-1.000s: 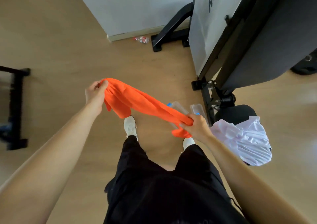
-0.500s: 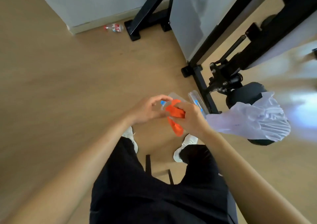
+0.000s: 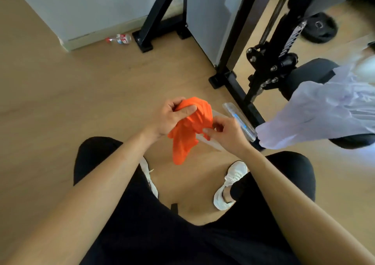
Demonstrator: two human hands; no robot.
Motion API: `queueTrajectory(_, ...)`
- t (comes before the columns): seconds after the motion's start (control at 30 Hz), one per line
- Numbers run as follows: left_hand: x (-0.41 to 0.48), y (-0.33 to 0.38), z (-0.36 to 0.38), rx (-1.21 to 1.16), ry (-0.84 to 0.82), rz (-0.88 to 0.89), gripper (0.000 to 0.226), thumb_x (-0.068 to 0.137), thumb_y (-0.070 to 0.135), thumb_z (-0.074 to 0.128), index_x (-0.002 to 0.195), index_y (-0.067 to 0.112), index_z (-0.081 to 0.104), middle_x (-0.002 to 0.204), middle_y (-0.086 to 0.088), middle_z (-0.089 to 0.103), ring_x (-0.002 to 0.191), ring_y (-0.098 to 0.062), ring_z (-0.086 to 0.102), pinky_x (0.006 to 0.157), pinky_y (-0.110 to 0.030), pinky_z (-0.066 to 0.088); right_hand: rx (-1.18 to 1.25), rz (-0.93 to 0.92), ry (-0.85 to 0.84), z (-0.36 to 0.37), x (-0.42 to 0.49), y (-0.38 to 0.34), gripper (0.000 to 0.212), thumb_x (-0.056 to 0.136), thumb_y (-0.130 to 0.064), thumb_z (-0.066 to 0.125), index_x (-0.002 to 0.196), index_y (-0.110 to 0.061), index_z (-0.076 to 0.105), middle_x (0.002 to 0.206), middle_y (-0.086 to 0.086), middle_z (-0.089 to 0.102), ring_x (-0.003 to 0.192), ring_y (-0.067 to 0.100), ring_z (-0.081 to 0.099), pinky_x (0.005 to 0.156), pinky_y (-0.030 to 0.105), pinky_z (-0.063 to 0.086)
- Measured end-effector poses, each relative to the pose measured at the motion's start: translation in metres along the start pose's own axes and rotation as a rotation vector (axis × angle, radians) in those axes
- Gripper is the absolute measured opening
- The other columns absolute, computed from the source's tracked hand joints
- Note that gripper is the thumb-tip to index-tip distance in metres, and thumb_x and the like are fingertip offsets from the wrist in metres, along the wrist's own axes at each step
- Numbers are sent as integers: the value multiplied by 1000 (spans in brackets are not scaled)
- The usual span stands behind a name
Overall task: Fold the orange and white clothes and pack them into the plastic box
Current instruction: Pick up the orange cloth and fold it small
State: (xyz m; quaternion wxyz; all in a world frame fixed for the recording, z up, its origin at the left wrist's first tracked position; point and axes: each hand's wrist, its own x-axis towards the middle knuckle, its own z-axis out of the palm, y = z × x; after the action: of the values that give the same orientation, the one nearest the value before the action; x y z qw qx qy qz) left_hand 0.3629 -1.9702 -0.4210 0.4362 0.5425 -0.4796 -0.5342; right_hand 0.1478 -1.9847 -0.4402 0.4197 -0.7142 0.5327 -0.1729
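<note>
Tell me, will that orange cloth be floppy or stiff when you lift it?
Probably floppy: the orange cloth bunches into wrinkles where the left hand grips it, and its loose end hangs straight down. It looks light too, since a pinch from the right hand seems enough to hold it.

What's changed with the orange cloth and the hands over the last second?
The hands came together: a second ago they held the orange cloth stretched wide; now it is bunched, the left hand gripping its top, the right hand pinching its right edge, a tail hanging down. Neither let go. The white garment still lies on the black seat, the plastic box on the floor.
</note>
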Motion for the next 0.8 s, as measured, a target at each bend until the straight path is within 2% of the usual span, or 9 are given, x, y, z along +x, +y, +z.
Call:
queueTrajectory(0.07, -20, 6, 4, -12, 12, 23, 15, 90, 18, 67, 78, 12, 61, 62, 19, 56, 60, 2, 51, 60, -14, 40, 19, -7, 28, 10, -19, 4, 5, 85, -18, 75, 85, -21, 72, 66, -9, 58, 57, 3, 44, 61, 23, 38)
queueTrajectory(0.17, -55, 30, 9, -22, 67, 63, 24, 89, 34, 68, 86, 10, 67, 76, 1, 56, 71, -10, 52, 68, -24, 41, 75, -24, 72, 18, -54, -4, 10, 84, -18, 76, 94, -18, 75, 77, -7, 60, 63, 2, 46, 66, 21, 38)
queueTrajectory(0.3, -81, 74, 11, -79, 86, 133, 30, 89, 35, 71, 96, 5, 71, 87, -10, 53, 81, -22, 51, 75, -37, 43, 108, -49, 102, 17, -80, -14, 35, 78, -36, 82, 109, -34, 65, 104, -12, 61, 94, -3, 52, 80, 13, 40)
queueTrajectory(0.4, -92, 107, 8, -141, 166, 152, 44, 83, 39, 77, 101, -1, 71, 98, -16, 61, 92, -25, 58, 89, -46, 50, 147, -79, 72, 20, -93, -22, 53, 75, -42, 84, 122, -31, 62, 115, -15, 63, 109, -2, 55, 94, 22, 43)
queueTrajectory(0.47, -99, 125, 2, -187, 226, 174, 24, 87, 30, 74, 94, 7, 74, 97, -13, 69, 91, -23, 65, 94, -45, 53, 181, -67, 9, 27, -103, -27, 62, 76, -37, 86, 131, -27, 59, 114, -16, 62, 108, -2, 55, 99, 26, 44)
queueTrajectory(0.57, -107, 143, -11, -236, 277, 217, 12, 92, 21, 68, 85, 14, 75, 85, -3, 76, 80, -16, 71, 82, -35, 58, 185, 27, 3, 38, -112, -25, 68, 79, -37, 84, 138, -24, 52, 113, -5, 61, 102, 8, 55, 97, 32, 47)
queueTrajectory(0.67, -109, 146, -24, -299, 303, 219, 17, 92, 23, 69, 77, 17, 75, 79, 0, 75, 75, -15, 70, 76, -33, 57, 217, 121, -9, 44, -105, -26, 60, 83, -37, 80, 136, -25, 53, 112, -1, 57, 96, 13, 57, 82, 26, 48)
queueTrajectory(0.73, -108, 143, -30, -322, 311, 243, 17, 93, 22, 67, 80, 17, 76, 80, -2, 74, 76, -17, 69, 77, -34, 56, 199, 91, -38, 53, -93, -29, 36, 84, -28, 80, 117, -21, 68, 102, 0, 63, 85, 14, 60, 75, 29, 53)
queueTrajectory(0.8, -104, 139, -36, -356, 339, 257, 14, 95, 22, 64, 89, 16, 76, 89, -6, 74, 84, -20, 70, 82, -37, 57, 151, 72, -4, 65, -78, -25, 13, 82, -21, 80, 93, -20, 74, 91, 0, 71, 84, 18, 64, 81, 36, 55)
